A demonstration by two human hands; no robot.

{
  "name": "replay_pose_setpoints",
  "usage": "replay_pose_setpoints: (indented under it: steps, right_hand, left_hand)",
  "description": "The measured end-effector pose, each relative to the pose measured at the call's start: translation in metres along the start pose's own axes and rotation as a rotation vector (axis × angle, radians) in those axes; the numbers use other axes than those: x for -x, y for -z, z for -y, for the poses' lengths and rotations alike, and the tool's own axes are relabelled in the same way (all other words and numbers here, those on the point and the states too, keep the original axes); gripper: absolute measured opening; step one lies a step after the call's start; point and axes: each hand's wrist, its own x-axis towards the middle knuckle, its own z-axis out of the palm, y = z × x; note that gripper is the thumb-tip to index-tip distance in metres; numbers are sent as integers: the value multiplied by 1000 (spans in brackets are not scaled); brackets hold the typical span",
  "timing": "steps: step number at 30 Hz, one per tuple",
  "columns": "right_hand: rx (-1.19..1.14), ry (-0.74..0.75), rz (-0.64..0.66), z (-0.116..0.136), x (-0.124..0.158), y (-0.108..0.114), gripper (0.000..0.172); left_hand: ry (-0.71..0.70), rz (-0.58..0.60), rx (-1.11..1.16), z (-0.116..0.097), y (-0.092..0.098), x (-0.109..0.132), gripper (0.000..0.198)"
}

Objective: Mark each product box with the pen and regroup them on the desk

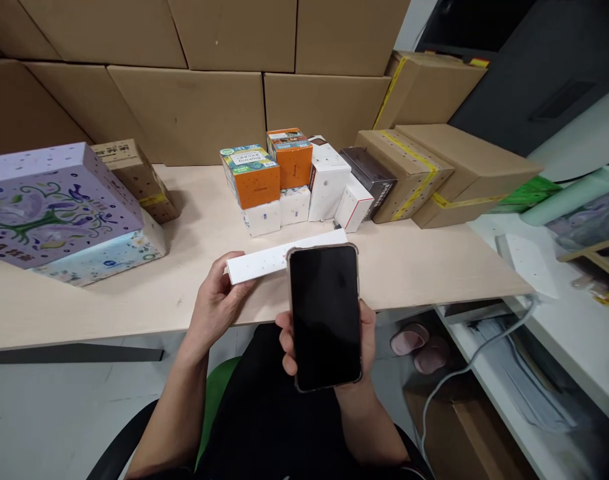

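Your left fingers [227, 259] pinch the white box [262, 263] near one end, right fingers [287, 341] clasp the smartphone [325, 317]; loosening could let either slip!

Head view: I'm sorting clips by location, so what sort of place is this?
Probably a stockroom or storage-room workspace: large cardboard cartons are stacked behind a wood-toned table, which bears smaller printed product boxes.

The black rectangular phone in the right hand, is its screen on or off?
Off, it seems: the black phone in the right hand looks dark, with nothing lit.
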Motion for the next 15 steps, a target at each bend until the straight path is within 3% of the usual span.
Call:
replay_pose_setpoints:
  steps: [4,10,15]
  right_hand:
    - [-74,6,78,3,-14,-13,89]
    - [-113,19,16,1,-25,-14,78]
    - [-2,9,36,2,-30,-14,84]
  left_hand:
    - [27,10,2,0,1,1,35]
    - [59,22,35,-2,2,3,36]
    - [95,43,98,0,1,3,36]
